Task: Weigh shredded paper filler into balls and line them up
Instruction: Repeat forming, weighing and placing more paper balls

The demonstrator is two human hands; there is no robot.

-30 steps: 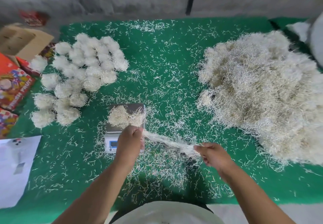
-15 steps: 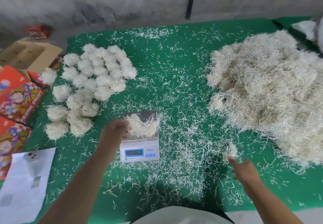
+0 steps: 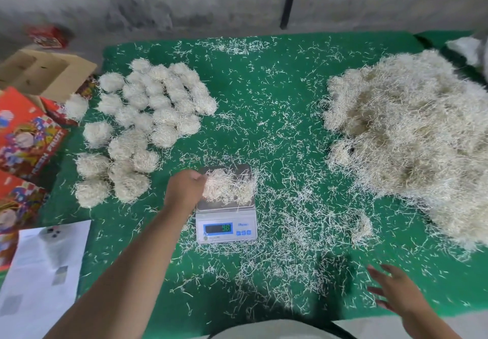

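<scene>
Weighing is the step in hand: a tuft (image 3: pixel 228 189) of filler lies on the pan of the scale (image 3: pixel 226 229), near the middle of the green mat (image 3: pixel 264 87), and the left hand (image 3: pixel 184 189) is at the tuft's left edge with its fingers curled in against it, though whether they truly pinch the shreds I cannot tell. The display is lit, but its figure is too small to trust. The right hand (image 3: pixel 396 295) hovers low on the near right, fingers spread and holding nothing. The finished balls (image 3: pixel 148 116) sit in rough rows on the far left; the big loose heap (image 3: pixel 412 132) lies on the right. The next move, I judge, calls for reading the display, then either adding a pinch from the heap or gathering the tuft, rolling it tight and setting it beside the nearest balls. Against half a second ago, the right hand has let go of its small clump, which now lies as a small pile (image 3: pixel 363 229) on the mat, and has drawn back nearer; the left hand stays at the pan.
</scene>
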